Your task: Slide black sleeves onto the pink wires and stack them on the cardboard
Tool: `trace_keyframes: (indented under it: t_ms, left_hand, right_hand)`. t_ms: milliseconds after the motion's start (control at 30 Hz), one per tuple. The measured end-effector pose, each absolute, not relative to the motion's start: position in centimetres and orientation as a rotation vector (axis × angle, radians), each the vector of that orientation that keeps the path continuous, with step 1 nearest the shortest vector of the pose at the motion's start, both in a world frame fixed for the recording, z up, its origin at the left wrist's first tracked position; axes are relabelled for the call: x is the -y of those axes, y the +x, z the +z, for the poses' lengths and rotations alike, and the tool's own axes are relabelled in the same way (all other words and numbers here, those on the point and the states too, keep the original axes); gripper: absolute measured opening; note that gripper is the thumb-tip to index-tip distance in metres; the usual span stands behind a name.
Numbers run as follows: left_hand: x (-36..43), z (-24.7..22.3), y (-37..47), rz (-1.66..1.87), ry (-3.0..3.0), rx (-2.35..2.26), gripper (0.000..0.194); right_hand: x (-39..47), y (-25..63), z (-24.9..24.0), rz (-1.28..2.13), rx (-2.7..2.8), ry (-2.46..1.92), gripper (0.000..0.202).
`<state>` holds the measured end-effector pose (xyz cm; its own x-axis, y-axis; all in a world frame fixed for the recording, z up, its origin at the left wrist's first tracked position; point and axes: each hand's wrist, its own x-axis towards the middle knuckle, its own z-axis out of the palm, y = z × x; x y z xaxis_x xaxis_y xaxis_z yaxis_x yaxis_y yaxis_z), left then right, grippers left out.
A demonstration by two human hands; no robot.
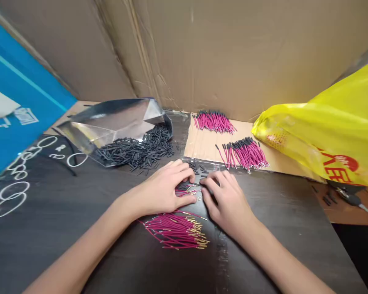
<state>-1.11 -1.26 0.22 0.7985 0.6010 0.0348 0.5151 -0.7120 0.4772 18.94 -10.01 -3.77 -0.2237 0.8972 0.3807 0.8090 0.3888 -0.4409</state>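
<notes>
Brown cardboard wall [233, 57] upright beyond both hands; dark tabletop [43, 228] beneath them. Farther out past the right hand, a yellow bag [325, 130]; well off past the left, a blue panel [18, 81]. Ahead of the left hand, an open silvery bag [116, 118], black sleeves spilling from its mouth. Ahead of the right, a flat cardboard sheet [202, 149] under two rows of magenta wires with black ends.

Left hand [159, 190] curled, thumb and forefinger apart around a small group of magenta wires [181, 192]; firm clamping or mere steadying, impossible to tell. Right hand [230, 200] just beside, thumb and forefinger parted, fingertips near the free ends; anything pinched there, too small to tell. Nearer the body, just below the left hand, a larger wire bundle [174, 232], golden tips pointing toward the right-hand side. Just beyond both sets of fingertips, a few loose black sleeves [198, 166].

By the look of it, handling and lining up of small pieces between the fingertips; a fine pinch and a steady left hand called for next.
</notes>
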Motion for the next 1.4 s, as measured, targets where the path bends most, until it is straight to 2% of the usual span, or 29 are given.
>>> trace_keyframes:
  t_ms: [233, 500, 633, 667, 767, 800, 833, 900, 933, 967, 1000, 1033, 1067, 1233, 1400]
  left_hand:
    - [0.7, -0.6, -1.0, 0.267, 2.48, -0.802, 0.009]
    - [0.3, -1.0, -0.3, 0.378, 2.372, -0.778, 0.014]
    - [1.1, -0.7, 0.4, 0.402, 2.457, -0.81, 0.032]
    - [1.4, -0.7, 0.6, 0.395, 2.487, -0.827, 0.041]
    - [2.2, -0.8, 1.5, 0.361, 2.677, -0.818, 0.068]
    - [2.4, -0.9, 1.8, 0.375, 2.718, -0.818, 0.075]
    - [2.6, -1.2, 2.1, 0.381, 2.753, -0.805, 0.079]
    - [2.7, -1.8, 2.5, 0.472, 2.784, -0.83, 0.077]
    - [2.6, -2.2, 2.7, 0.513, 2.788, -0.853, 0.066]
    - [2.5, -2.5, 2.8, 0.592, 2.767, -0.903, 0.04]
    - [2.3, -2.8, 2.9, 0.623, 2.755, -0.922, 0.028]
    - [2.2, -3.0, 2.9, 0.64, 2.742, -0.937, 0.019]
    - [2.0, -3.2, 3.0, 0.642, 2.73, -0.947, 0.014]
    - [2.1, -2.9, 2.9, 0.6, 2.692, -0.896, 0.02]
    - [2.5, -2.4, 2.8, 0.59, 2.693, -0.887, 0.03]
  right_hand:
    - [10.1, 19.0, -3.8, 0.162, 2.111, -1.52, 0.019]
    - [9.4, 20.1, -3.8, 0.062, 2.142, -1.54, 0.015]
    - [9.1, 20.9, -3.7, 0.155, 2.069, -1.523, 0.015]
    - [9.1, 21.0, -3.5, 0.186, 2.044, -1.531, 0.022]
    - [9.3, 21.2, -2.8, 0.248, 1.998, -1.632, 0.063]
    - [9.4, 21.1, -2.5, 0.251, 2.012, -1.67, 0.073]
    - [9.4, 21.0, -2.4, 0.245, 2.043, -1.698, 0.074]
    - [9.3, 20.7, -2.4, 0.162, 2.087, -1.696, 0.066]
    - [9.2, 20.6, -2.5, 0.11, 2.097, -1.674, 0.061]
    - [9.1, 20.5, -2.6, 0.065, 2.097, -1.649, 0.046]
    - [9.0, 20.4, -2.8, 0.033, 2.096, -1.628, 0.024]
    - [8.9, 20.4, -3.0, 0.017, 2.097, -1.613, 0.015]
    - [8.8, 20.4, -3.1, 0.011, 2.102, -1.607, 0.018]
    - [9.2, 21.0, -2.8, 0.043, 2.154, -1.597, 0.011]
    - [9.4, 21.1, -2.3, 0.083, 2.186, -1.587, 0.018]
